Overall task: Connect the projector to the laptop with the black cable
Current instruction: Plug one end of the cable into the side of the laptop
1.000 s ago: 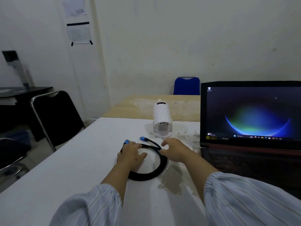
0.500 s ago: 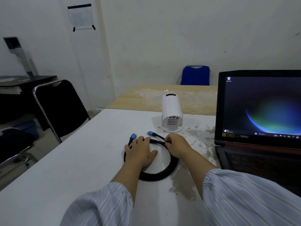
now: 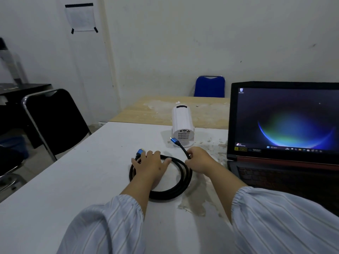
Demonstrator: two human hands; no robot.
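Head view: right hand pinches black cable behind one blue plug, aimed at projector near table far edge. Left hand flat on coil. Laptop at right edge. Nothing plugged yet; both ends left.

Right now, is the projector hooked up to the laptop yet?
Not yet. The laptop is open and on. The right hand pinches the black cable near one blue plug, just short of the white projector; the left hand rests on the coil. Both plugs remain unplugged.
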